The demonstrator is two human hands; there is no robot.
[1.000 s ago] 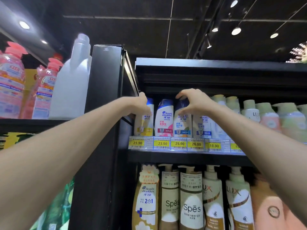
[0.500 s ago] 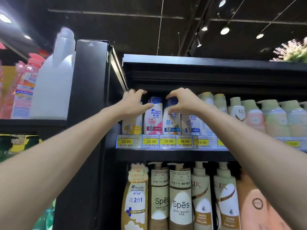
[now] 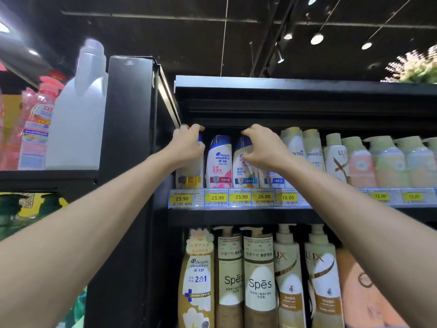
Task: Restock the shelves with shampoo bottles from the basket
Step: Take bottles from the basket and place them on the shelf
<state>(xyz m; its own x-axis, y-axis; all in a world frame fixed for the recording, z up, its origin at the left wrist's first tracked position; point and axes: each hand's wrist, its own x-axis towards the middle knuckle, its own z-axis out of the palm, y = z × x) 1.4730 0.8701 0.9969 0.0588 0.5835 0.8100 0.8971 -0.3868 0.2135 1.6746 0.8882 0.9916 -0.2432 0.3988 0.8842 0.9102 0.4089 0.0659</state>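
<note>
- Shampoo bottles (image 3: 218,162) stood upright, side by side, at the left end of the upper shelf (image 3: 236,215).
- Your left hand (image 3: 189,147) curled its fingers over the end bottle (image 3: 189,179); your right hand (image 3: 262,150) gripped the third bottle (image 3: 244,178), both caps directly under your fingers.
- Glossy, smooth plastic with rounded shoulders.

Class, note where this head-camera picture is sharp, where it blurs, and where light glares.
Head view: price tags and Spes bottles sharp; pink bottles at the left edge and pale bottles far right blurred; ceiling spotlights glare against dark ceiling.
</note>
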